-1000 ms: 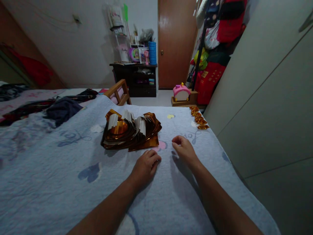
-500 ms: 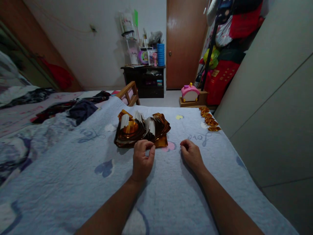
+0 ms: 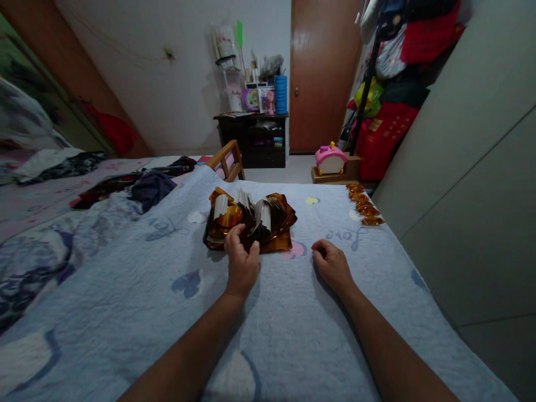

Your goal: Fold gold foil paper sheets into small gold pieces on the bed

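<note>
A loose stack of amber, shiny foil wrappers [image 3: 280, 229], curled and with whitish undersides, lies on the pale blue bedspread. My left hand [image 3: 242, 265] is at the stack's front edge, its fingers stretched towards the wrappers and the thumb apart. Whether the fingertips touch the foil I cannot tell. To the right of the stack, my right hand [image 3: 333, 265] rests on the bedspread [image 3: 288, 312] with its fingers curled in, and no object shows in it. Several twisted amber foil pieces [image 3: 363, 206] form a row near the bed's far right corner.
Beyond the bed's far edge are a wooden chair [image 3: 228, 161], a dark cabinet [image 3: 251, 142] and a pink toy case [image 3: 330, 160]. A pale wardrobe [image 3: 469, 223] borders the right side. Rumpled dark clothing [image 3: 153, 190] lies at left.
My left hand has opened from a pinch and reached slightly forward to the wrappers. My right hand stays curled in about the same place. The view has shifted a little.
</note>
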Available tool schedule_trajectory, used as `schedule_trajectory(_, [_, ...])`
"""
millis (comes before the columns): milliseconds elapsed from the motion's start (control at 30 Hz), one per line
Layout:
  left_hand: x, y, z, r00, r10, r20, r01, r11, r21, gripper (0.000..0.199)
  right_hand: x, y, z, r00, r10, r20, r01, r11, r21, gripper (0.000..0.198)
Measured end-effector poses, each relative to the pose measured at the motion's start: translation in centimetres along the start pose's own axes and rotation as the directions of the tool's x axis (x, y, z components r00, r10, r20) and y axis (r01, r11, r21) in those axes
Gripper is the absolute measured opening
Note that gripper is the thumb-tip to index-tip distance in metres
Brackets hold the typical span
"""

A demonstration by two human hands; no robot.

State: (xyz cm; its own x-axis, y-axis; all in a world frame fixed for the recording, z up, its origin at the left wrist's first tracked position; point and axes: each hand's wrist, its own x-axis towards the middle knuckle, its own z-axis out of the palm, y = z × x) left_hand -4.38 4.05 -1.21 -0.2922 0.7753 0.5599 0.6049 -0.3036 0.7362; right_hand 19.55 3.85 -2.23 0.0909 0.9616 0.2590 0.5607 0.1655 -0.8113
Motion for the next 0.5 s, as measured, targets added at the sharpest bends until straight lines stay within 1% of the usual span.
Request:
schedule_trajectory(67, [0.5,0.1,-0.2,0.991,-0.114,0.072,0.118,0.992,-0.05,0.047,0.0,0.1,0.0,1.0,0.002,0.0,-0.002,1.0,0.004,0.014])
schedule_trajectory(100, [0.8,0.3,-0.4,0.976,-0.189,0.113,0.199,0.976,-0.09,0.048,0.0,0.1,0.0,1.0,0.002,0.0,-0.002,1.0,0.002,0.014])
schedule_trajectory(200, [2.3,1.0,-1.3,0.9,-0.373,0.224,0.423,0.873,-0.244,0.048,0.0,0.1,0.0,1.0,0.0,0.008,0.0,1.0,-0.008,0.015])
schedule_trajectory(267, [3.5,1.5,-2.1,0.849,-0.452,0.275,0.52,0.805,-0.284,0.044,0.0,0.1,0.0,1.0,0.001,0.019,-0.001,1.0,-0.011,0.016])
schedule_trajectory(300, [4.2,1.8,-2.5,0.835,-0.471,0.285,0.545,0.783,-0.3,0.042,0.0,0.1,0.0,1.0,0.002,0.024,-0.001,1.0,-0.012,0.016])
schedule_trajectory(333, [4.9,1.9,-2.7,0.833,-0.474,0.286,0.549,0.775,-0.314,0.042,0.0,0.0,-0.1,1.0,0.001,0.028,-0.001,1.0,-0.014,0.016])
schedule_trajectory(367, [5.5,2.0,-2.9,0.843,-0.463,0.274,0.534,0.781,-0.323,0.041,0.0,0.0,-0.1,0.999,-0.001,0.032,0.001,1.0,-0.018,0.016])
schedule_trajectory(433, [6.7,1.9,-3.0,0.867,-0.452,0.208,0.497,0.804,-0.327,0.039,0.0,-0.1,-0.1,0.999,-0.004,0.037,0.005,1.0,-0.025,0.016])
schedule_trajectory(500, [7.5,1.7,-2.6,0.887,-0.417,0.199,0.461,0.826,-0.324,0.035,0.0,-0.1,-0.1,0.999,-0.002,0.04,0.004,1.0,-0.028,0.016])
